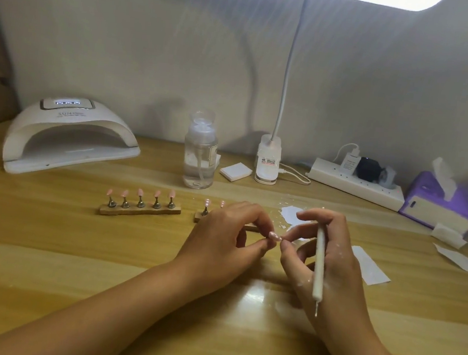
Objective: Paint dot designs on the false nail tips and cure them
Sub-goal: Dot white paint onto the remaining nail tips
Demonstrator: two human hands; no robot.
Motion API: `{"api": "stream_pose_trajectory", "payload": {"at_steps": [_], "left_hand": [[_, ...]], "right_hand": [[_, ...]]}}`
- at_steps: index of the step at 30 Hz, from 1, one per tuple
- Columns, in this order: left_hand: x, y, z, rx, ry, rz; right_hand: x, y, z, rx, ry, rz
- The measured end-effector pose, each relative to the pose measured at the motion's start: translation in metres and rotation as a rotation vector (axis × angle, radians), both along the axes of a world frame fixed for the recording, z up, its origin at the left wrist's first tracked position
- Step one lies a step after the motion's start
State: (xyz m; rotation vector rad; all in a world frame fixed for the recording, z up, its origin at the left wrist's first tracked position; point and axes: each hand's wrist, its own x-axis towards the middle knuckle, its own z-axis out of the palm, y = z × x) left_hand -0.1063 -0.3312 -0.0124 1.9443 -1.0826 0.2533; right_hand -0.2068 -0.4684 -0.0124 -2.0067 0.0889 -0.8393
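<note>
My left hand (230, 237) pinches a pink nail tip (275, 235) with white dots at the table's middle. My right hand (325, 252) touches the same tip with thumb and forefinger and holds a white dotting pen (319, 260) along its back, metal point toward me. A wooden holder (139, 211) carries several pink tips on metal stands to the left. A second holder (203, 216) lies partly hidden behind my left hand, one dotted tip showing. The white curing lamp (68, 138) stands at the back left, its display lit.
A clear pump bottle (200, 157), a white pad (235, 171) and a clip lamp base (267, 163) stand behind the holders. A power strip (355, 186) and purple tissue box (436, 202) sit back right. White paint smears (290, 214) and paper scraps (370, 265) lie right.
</note>
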Motion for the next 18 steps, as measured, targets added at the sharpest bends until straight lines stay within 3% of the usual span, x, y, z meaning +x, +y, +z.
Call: {"api": "stream_pose_trajectory", "payload": {"at_steps": [18], "left_hand": [[-0.0026, -0.0002, 0.0023, -0.025, -0.042, 0.029]], "right_hand": [[0.0017, -0.0063, -0.0040, 0.143, -0.020, 0.008]]}}
